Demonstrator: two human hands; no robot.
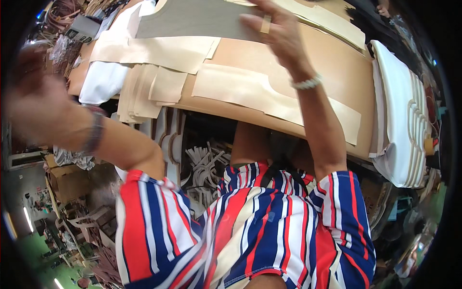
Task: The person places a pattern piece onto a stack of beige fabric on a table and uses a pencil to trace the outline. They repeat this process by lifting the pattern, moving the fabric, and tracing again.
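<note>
A dark grey panel (187,19) lies on the tan board of the worktable (337,82). My right hand (276,33) is over its right part, fingers extended and apart, a narrow tan band at one finger; whether it touches the panel is unclear. Cream cut pieces lie below the panel: a wide strip (149,50), a stack of smaller pieces (139,91) and a long shaped piece (231,84). Another cream strip (337,29) lies at upper right. My left hand (38,101) is raised at the far left, smeared by motion; what it holds, if anything, cannot be made out.
White padded pieces (399,125) stand stacked at the table's right end. White material (101,82) lies at the left, with cluttered bundles and a box (79,29) beyond. Pale strips (207,164) fill a space under the table. Part of another person's hand (382,12) shows at top right.
</note>
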